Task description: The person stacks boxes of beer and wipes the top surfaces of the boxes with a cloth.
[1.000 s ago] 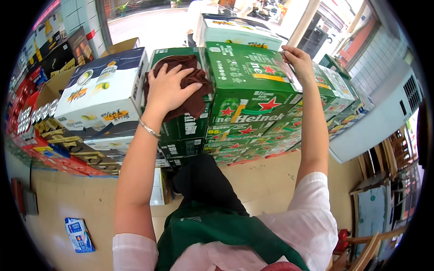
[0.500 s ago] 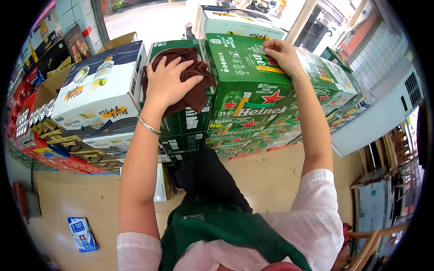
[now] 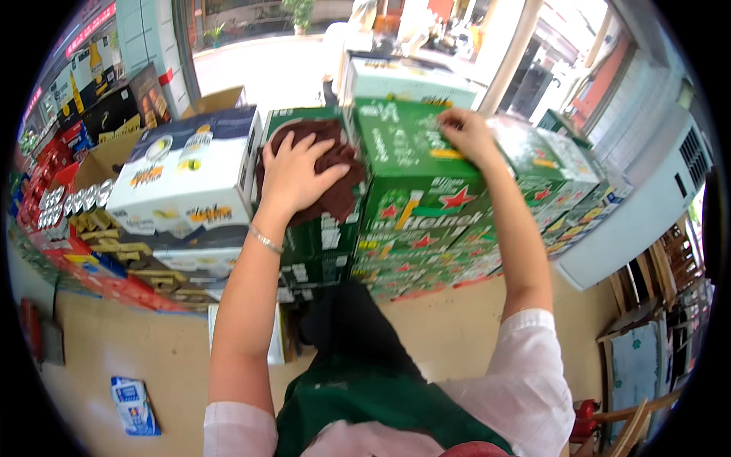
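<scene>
A crumpled dark brown cloth (image 3: 339,190) lies on top of a dark green carton (image 3: 304,116). My left hand (image 3: 293,177) presses on this cloth from above, fingers spread. To its right stands a taller green beer carton (image 3: 400,145) with red stars on its front. Resting on that carton's top, toward the far right, my right hand (image 3: 468,135) has its fingers bent and drawn together. Their undersides are hidden and slightly blurred, so anything between them cannot be made out.
A white and dark blue carton (image 3: 183,171) stands left of the cloth, beside an open box of cans (image 3: 91,194). More green cartons (image 3: 525,156) are stacked to the right. A blue and white packet (image 3: 135,406) lies on the floor. A white appliance (image 3: 647,206) stands far right.
The view has tilted up, so the cartons and both hands sit lower in the picture. My left hand stays on the cloth and my right hand on the beer carton.
</scene>
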`<action>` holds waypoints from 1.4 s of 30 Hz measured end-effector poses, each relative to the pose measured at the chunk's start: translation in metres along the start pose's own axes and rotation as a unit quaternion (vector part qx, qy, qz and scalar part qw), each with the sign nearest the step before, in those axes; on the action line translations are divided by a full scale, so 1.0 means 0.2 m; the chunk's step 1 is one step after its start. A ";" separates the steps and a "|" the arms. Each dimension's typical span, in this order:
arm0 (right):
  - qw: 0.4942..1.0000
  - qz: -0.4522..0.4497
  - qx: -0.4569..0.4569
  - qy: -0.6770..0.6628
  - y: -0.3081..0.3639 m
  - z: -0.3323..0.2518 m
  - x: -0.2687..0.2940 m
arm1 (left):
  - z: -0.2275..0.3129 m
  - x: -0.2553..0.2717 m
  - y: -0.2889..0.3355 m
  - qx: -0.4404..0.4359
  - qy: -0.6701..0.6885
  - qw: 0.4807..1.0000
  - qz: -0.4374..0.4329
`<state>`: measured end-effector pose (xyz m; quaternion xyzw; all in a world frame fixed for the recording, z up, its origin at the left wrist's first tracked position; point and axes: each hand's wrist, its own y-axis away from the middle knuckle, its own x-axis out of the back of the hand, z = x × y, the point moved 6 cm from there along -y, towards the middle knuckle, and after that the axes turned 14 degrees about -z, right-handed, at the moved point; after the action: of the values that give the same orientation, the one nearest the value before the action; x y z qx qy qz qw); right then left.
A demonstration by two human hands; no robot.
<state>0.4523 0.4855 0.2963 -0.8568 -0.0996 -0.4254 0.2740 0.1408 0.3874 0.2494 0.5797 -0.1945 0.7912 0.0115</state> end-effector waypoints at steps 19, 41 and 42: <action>1.000 0.009 0.014 0.009 0.02 -0.11 0.00 | -0.01 0.04 0.04 0.006 0.039 0.999 0.003; 1.000 0.010 -0.025 0.010 0.00 -0.11 -0.02 | -0.04 0.03 0.05 -0.004 0.059 0.998 0.028; 0.999 0.012 -0.029 0.009 0.00 -0.11 -0.02 | -0.05 0.02 0.05 -0.004 0.060 0.998 0.034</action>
<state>0.4341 0.4734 0.3043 -0.8617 -0.0744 -0.4323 0.2549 0.1277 0.3808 0.2479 0.5241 -0.2166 0.8237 -0.0011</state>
